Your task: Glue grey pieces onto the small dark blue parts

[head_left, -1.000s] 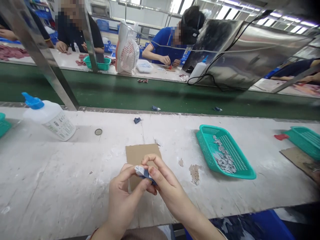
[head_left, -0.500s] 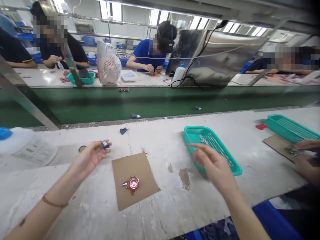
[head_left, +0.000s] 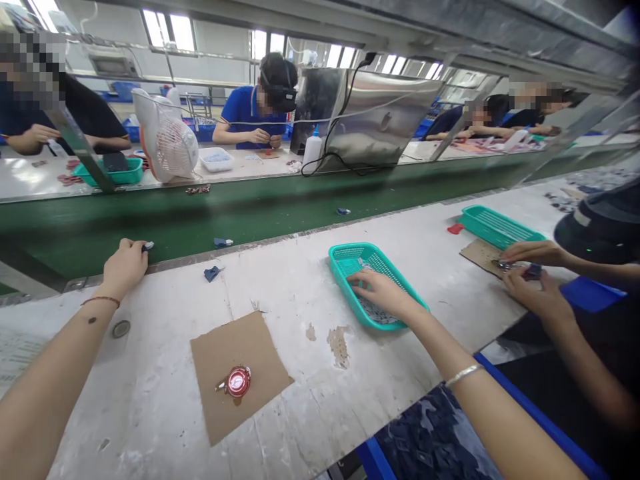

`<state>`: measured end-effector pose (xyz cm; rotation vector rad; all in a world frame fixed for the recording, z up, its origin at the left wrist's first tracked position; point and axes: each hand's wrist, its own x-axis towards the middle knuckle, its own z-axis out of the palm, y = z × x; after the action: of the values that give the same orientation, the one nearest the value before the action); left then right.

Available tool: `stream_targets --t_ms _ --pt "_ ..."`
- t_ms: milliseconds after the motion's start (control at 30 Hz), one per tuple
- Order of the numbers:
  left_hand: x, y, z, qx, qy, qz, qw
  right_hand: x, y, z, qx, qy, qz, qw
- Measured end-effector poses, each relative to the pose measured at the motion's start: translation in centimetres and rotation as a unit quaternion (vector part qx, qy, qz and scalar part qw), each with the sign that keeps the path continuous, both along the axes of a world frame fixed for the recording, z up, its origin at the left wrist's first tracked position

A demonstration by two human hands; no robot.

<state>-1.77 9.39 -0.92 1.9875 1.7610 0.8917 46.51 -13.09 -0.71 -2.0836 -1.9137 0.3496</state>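
Note:
My left hand is closed on a small dark blue piece with a pale patch, over the near edge of the green belt. My right hand reaches into a green plastic basket, fingers bent and a little apart, above small grey pieces; nothing can be made out between them. Between my arms lies a square of brown cardboard. On it sits a shiny red round container with liquid inside and a short spout-like tip.
A dark blue piece lies on the white table, and others on the green belt. A bottle cap is beside my left wrist. To the right, a co-worker's hands work over cardboard. Dark pieces fill a blue bin below.
My left hand has moved away to the belt edge with the dark blue piece. My right hand has gone from above the basket's side down into it. The view has turned right.

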Motion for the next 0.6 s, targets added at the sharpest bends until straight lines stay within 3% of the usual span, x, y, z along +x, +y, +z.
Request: stream_targets --t_ms 167,267,433,600 --pt "-0.4 0.8 -0.9 0.066 0.041 -0.014 0.997 -0.5 0.3 -0.1 0.012 0.0 0.009 1.0" --pt "0.6 1.6 -0.8 0.085 0.061 -0.043 0.994 -0.5 0.3 -0.3 0.023 0.018 0.001 1.0" --pt "4.8 2.6 -1.1 0.023 0.054 -0.191 0.98 -0.3 0.0 -0.4 0.047 0.07 -0.043 0.996" --pt "7.5 2.6 -1.8 -0.029 0.001 -0.203 0.979 -2.8 -1.5 1.5 0.165 0.137 -0.109 0.971"
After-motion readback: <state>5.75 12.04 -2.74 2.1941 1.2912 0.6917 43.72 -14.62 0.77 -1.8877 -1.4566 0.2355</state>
